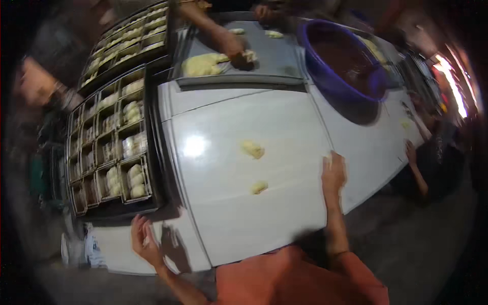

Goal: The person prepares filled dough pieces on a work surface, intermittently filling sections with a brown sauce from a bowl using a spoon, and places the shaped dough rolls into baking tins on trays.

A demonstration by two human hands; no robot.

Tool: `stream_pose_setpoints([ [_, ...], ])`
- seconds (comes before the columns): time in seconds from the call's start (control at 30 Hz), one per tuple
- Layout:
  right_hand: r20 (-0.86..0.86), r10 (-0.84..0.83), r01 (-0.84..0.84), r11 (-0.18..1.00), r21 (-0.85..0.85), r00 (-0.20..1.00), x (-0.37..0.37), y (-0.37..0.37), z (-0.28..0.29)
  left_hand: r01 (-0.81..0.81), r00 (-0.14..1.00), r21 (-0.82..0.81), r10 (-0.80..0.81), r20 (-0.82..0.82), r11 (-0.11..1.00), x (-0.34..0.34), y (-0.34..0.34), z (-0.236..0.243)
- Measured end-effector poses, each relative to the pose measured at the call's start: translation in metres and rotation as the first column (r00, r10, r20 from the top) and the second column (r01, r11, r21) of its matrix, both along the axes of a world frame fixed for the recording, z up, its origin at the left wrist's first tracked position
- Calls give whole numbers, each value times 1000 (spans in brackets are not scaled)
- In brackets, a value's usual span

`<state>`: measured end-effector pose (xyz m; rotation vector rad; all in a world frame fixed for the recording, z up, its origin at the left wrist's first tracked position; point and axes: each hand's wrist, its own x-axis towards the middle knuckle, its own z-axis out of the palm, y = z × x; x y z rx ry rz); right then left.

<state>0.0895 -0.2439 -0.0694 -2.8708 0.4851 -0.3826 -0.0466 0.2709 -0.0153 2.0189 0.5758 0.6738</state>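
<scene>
Two small pieces of pale dough lie apart on the white table (229, 223) in front of me, a longer one (252, 149) and a smaller one (259, 187) nearer to me. Beside the near corner of a dark tray of loaf tins, my left hand (145, 241) is raised with its fingers loosely apart and nothing in them. My right hand (334, 175) is at the table's right part, to the right of both dough pieces. Its fingers reach forward, somewhat blurred, and nothing shows in them.
Loaf tins (105, 142) at left hold pale dough balls; another tinned stack (129, 43) stands behind. Across the table, another person's hand (234, 46) works over a metal tray (274, 63) with dough (202, 65). A purple basin (317, 68) stands at back right. Other people's hands show at both sides.
</scene>
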Motion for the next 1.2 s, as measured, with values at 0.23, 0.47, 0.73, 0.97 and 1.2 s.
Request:
stream_pose_setpoints([
  [0.23, -15, 0, 10, 728, 685, 1000, 23, 12, 44, 11, 1000, 47, -11, -9, 999, 11, -33, 34],
  [0.47, 232, 761, -663, 322, 676, 606, 75, 254, 145, -41, 998, -46, 43, 39, 998, -15, -17, 16],
  [0.73, 74, 995, -992, 57, 115, 66, 166, 468, 92, -110, 994, -116, 109, -14, 987, -47, 18, 18],
  [0.97, 70, 995, -997, 75, 12, 76, 168, 456, 69, -177, 979, -309, 135, -153, 935, -56, 30, 6],
  [1.2, 473, 796, -926, 322, 196, 377, 122, 345, 99, 125, 992, -145, -129, -15, 981, -9, -9, 29],
])
